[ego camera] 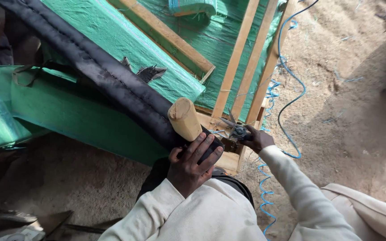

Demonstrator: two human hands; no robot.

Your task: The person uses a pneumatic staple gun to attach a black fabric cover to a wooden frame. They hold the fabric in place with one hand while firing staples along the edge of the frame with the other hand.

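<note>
**Hands at work on a padded roll at a wooden frame**

A long black padded roll [112, 85], stitched in ridges along its length, runs diagonally from the upper left corner of the view down to the near corner of a bare wooden frame [235, 58]. The roll lies over green woven sheeting [112, 31] that is stretched across the frame's panels, and its lower end sits at the frame's corner beside a round, pale wooden peg [184, 118] that stands tilted above it.

The left hand [193, 165] is laid flat over the end of the roll just below the peg, fingers spread and pressing down on the black fabric, the thumb tucked at the near side; it is clamped on the roll rather than curled into a fist. The right hand [259, 139] reaches forward from a cream sleeve, arm extended, and is closed round a small dark metal tool [237, 131] with pointed blades, held against the frame's edge just right of the roll. Whether the blades are apart or together cannot be told.

A blue cord [291, 89] trails in loops over the sandy ground [354, 125] on the frame's right side, passing close behind the right hand.
</note>
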